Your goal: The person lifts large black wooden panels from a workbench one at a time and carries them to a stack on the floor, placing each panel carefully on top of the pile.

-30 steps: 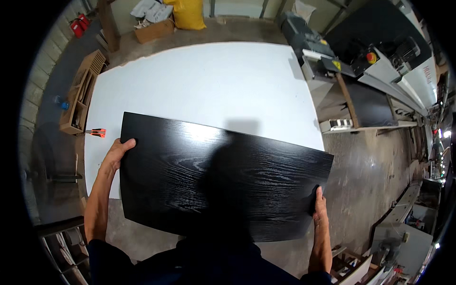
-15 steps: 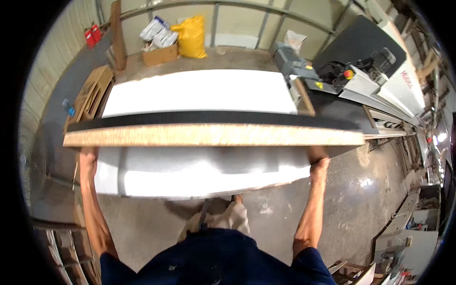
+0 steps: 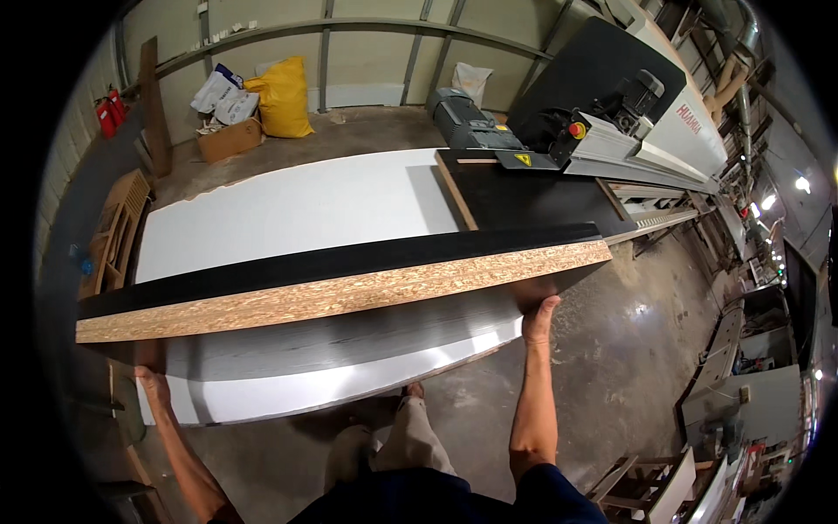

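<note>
A long dark chipboard panel [image 3: 349, 297] with a bare speckled edge spans the view in front of me, held between my two hands. Its left end is lower and nearer than its right end in the picture. My left hand [image 3: 154, 386] grips it near the left end, the fingers mostly hidden behind the board. Near the right end, my right hand [image 3: 540, 320] is closed on it with the thumb against the dark grained face. Below and beyond the panel lies a large white sheet [image 3: 297, 196], partly covered by it.
To the far right stands a machine with a red button [image 3: 577, 130], beside a dark board [image 3: 532, 196] lying flat. A grey motor [image 3: 467, 118], a yellow sack [image 3: 284, 96] and a cardboard box [image 3: 230, 140] sit along the back wall. Wooden frames [image 3: 118, 231] stand at the left.
The panel has swung from nearly level to slanted, its left end dropping toward me and leftward. Both hands keep their hold. The background has shifted left, bringing more of the machine into view.
</note>
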Tool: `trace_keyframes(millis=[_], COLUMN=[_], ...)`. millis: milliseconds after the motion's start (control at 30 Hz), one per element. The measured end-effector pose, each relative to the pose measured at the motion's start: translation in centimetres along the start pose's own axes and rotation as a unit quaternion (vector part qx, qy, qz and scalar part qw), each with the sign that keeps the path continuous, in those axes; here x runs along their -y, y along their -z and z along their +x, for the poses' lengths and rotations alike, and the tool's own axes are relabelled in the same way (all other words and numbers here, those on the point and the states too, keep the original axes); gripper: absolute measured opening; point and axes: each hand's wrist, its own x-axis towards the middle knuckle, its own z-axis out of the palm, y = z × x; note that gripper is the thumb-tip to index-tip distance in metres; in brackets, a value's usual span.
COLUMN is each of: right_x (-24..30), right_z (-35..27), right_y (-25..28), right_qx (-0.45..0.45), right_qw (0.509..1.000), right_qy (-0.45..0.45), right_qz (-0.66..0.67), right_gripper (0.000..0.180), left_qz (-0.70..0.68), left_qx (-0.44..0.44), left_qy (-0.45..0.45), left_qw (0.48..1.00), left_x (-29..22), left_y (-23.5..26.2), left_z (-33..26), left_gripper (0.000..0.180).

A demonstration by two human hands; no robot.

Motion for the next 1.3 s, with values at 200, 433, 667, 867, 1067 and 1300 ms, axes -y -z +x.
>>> trace_keyframes(millis=[200, 433, 667, 867, 1067, 1300], right_x=[-2.2, 0.7, 1.7, 7.5, 13.6, 21.7], right_z=[2.7, 4.5, -5.6, -23.7, -40.9, -59.7], right_y=[0.2, -0.4, -16.3, -20.9, -18.1, -10.3], right_qx=[-0.189, 0.321, 0.513, 0.708, 0.809, 0.878], right_qw=[0.981, 0.892, 0.817, 0.659, 0.547, 0.445], right_qy=[-0.042, -0.163, -0.259, -0.252, -0.217, -0.173], right_qz=[0.019, 0.273, 0.044, 0.008, -0.009, -0.039], right_gripper=[0.082, 0.084, 0.084, 0.084, 0.085, 0.085], left_qz=[-0.106, 0.013, 0.060, 0.005, -0.016, 0.059], left_qx=[-0.085, -0.293, -0.612, -0.721, -0.869, -0.964], left_qy=[-0.001, 0.032, 0.201, 0.080, 0.048, 0.030], left_qw=[0.991, 0.956, 0.763, 0.688, 0.492, 0.256], left_x=[1.2, -9.1, -28.8, -32.9, -35.4, -40.8], left_y=[-1.5, -3.0, -22.4, -36.4, -50.6, -64.6], left_z=[-1.2, -28.8, -58.1, -83.3, -100.9, -117.8], left_gripper=[0.086, 0.055, 0.060, 0.071, 0.060, 0.046])
